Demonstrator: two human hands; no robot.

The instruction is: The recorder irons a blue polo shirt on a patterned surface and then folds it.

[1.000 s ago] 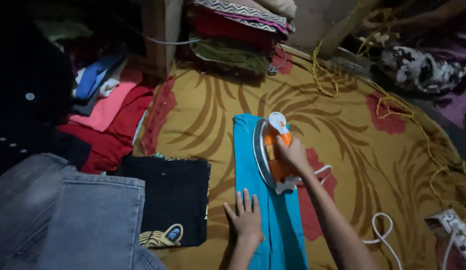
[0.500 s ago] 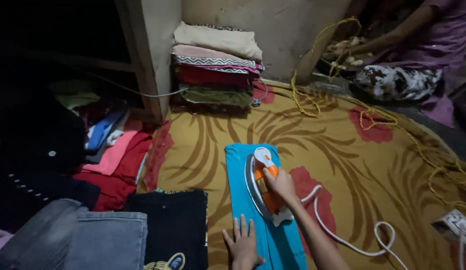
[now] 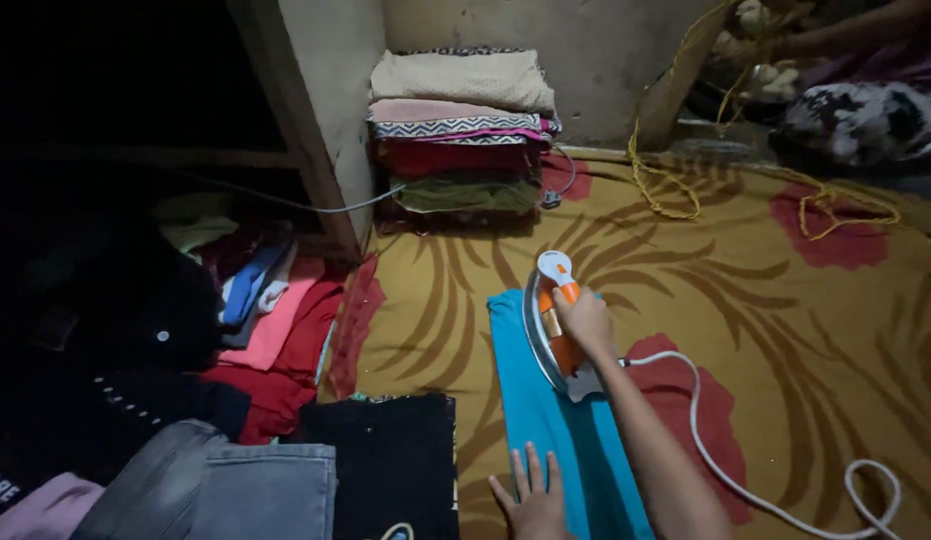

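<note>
Head view shows ironing in mid-pass: the right hand (image 3: pixel 583 318) has its fingers wrapped tight around the orange handle of the iron (image 3: pixel 553 322), which sits on the far end of the folded teal garment (image 3: pixel 560 425), soleplate tipped up a bit toward the garment's left edge. The left hand (image 3: pixel 530 492) lies flat on the near end of that teal garment, fingers spread, pinning the cloth. The garment lies on the yellow floral sheet (image 3: pixel 765 300), with the iron's white cord (image 3: pixel 765 480) looping off to the right of it. Left of the garment there's a black shirt (image 3: pixel 395 455) and grey jeans (image 3: pixel 225 490), and beyond its far end, against the wall, a stack of folded clothes (image 3: pixel 463 130). My guess is the next move calls for keeping the cloth taut while dragging the iron back toward the near end, minding the cord and those spread fingers.
</note>
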